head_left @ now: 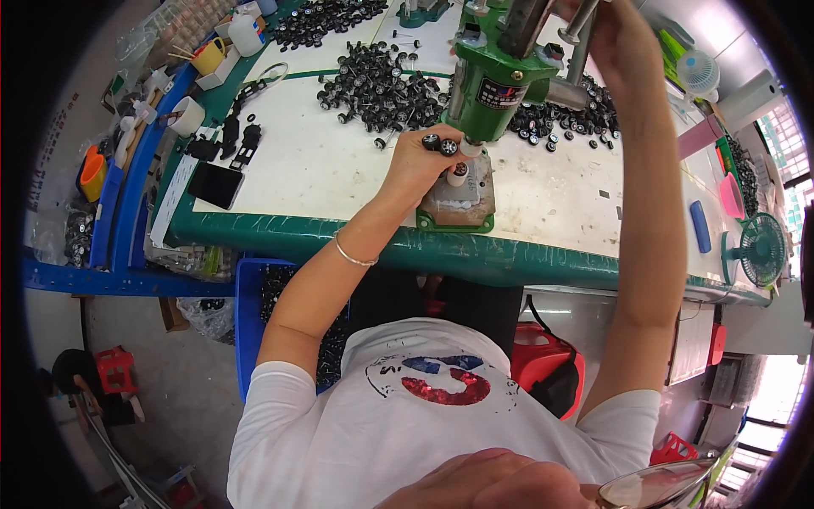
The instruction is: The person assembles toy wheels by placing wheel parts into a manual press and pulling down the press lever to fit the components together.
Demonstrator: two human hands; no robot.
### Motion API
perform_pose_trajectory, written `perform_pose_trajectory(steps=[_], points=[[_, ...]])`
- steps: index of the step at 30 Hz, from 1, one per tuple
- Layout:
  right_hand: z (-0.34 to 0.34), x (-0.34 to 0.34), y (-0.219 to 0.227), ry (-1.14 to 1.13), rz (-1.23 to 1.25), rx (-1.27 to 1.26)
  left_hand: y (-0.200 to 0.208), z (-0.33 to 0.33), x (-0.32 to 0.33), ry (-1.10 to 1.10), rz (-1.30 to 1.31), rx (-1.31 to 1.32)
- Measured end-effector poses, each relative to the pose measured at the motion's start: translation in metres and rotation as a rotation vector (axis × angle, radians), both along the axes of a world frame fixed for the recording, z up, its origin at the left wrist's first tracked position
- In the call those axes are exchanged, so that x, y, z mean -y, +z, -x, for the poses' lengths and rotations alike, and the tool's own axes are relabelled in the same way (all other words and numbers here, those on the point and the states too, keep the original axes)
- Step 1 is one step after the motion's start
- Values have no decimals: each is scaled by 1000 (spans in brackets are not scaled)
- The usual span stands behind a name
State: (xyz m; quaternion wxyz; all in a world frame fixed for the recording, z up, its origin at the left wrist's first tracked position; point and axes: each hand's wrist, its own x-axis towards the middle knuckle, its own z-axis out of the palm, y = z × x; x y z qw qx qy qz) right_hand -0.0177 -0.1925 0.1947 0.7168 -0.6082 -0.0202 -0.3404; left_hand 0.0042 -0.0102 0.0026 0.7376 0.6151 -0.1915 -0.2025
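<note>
The left hand [414, 166], its fingers closed on black wheels [448, 148], is the nearer one to the white holder [457, 180], standing upright just below these wheels.

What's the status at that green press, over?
Left hand: holding black wheels beside the green press. Right hand: raised by metal rods, grip unclear. One wheel on the white post, left fingers close by.
</note>
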Motion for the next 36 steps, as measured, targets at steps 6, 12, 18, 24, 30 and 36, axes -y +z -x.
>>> perform_pose_trajectory(steps=[6, 12, 18, 24, 30, 36], points=[[-42, 62, 35, 1007, -769, -223, -2, 3, -8, -99, 141, 38], [-29, 19, 26, 491, -474, -69, 1, 4, -8, -82, 72, -7], [-1, 31, 43, 803, -734, -229, -4, 2, -5, -74, 118, 77], [26, -30, 25, -212, 99, 312, -3, 2, -7, -55, 42, 138], [24, -25, 23, -205, 147, 344, 0, 4, -7, -39, 16, 162], [34, -22, 12, -291, 284, 498, -2, 4, -7, -44, 36, 178]])
